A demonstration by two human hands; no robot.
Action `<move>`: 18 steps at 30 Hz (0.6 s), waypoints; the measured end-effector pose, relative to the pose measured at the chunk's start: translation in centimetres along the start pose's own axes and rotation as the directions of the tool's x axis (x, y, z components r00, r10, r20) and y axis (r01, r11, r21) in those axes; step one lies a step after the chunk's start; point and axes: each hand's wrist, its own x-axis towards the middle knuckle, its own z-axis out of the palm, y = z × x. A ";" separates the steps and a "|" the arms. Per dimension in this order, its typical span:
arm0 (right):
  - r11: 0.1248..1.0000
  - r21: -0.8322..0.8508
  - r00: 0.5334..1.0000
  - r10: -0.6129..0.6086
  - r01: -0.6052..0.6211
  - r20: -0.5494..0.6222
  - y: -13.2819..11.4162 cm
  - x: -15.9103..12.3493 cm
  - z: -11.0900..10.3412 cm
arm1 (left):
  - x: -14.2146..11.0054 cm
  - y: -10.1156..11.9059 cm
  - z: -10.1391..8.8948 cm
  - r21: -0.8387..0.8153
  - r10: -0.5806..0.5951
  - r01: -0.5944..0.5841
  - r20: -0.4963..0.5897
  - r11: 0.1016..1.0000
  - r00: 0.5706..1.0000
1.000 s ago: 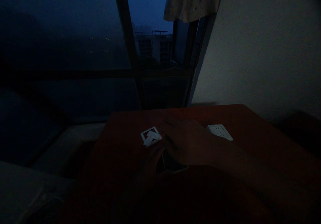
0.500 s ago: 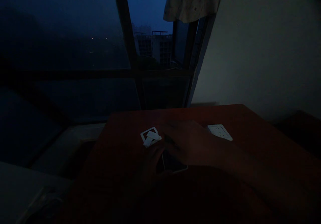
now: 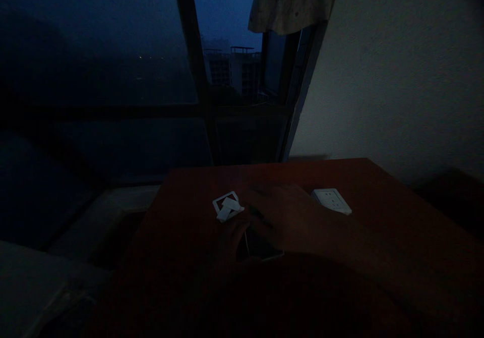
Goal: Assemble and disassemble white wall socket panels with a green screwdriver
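Note:
In the dim head view, a dark square panel with a thin pale edge (image 3: pixel 264 248) lies low over the table, most of it covered by my hands. My left hand (image 3: pixel 229 242) curls round its left side, thumb along the near edge. Across the top reaches my right hand (image 3: pixel 285 214), its fingers bent down and closed at the panel's far part; what they pinch is hidden in shadow. Just beyond my left fingers sits a white square frame (image 3: pixel 216 206) with white strips (image 3: pixel 231 204) lying crossed on it.
A white wall socket plate (image 3: pixel 330 200) lies right of my right hand on the reddish-brown table (image 3: pixel 181 202). Behind the table stand a dark-framed window (image 3: pixel 202 91) and a short curtain (image 3: pixel 293 5). A pale wall (image 3: pixel 393 75) rises on the right.
Both hands stay at the panel, with only a slight shift of the right fingers. The whole view has moved a little and become darker around my hands.

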 end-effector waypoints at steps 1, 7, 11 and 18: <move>1.000 -0.017 1.000 0.008 -0.008 -0.001 0.0 0.0 0.0 | 0.0 0.0 0.0 0.003 -0.010 0.010 0.003 1.000 1.000; 0.981 -0.165 0.993 0.113 -0.107 0.026 -0.4 0.8 0.2 | -0.1 0.3 -0.3 0.027 -0.038 0.037 0.013 0.999 0.999; 0.976 -0.157 0.988 0.153 -0.149 0.013 -0.4 0.8 0.2 | 0.1 0.6 -0.6 0.033 -0.017 0.016 0.012 0.999 1.000; 0.998 -0.064 0.999 0.008 -0.006 0.039 -0.2 0.1 -0.3 | 0.1 0.5 -0.4 0.008 -0.013 0.013 -0.001 1.000 1.000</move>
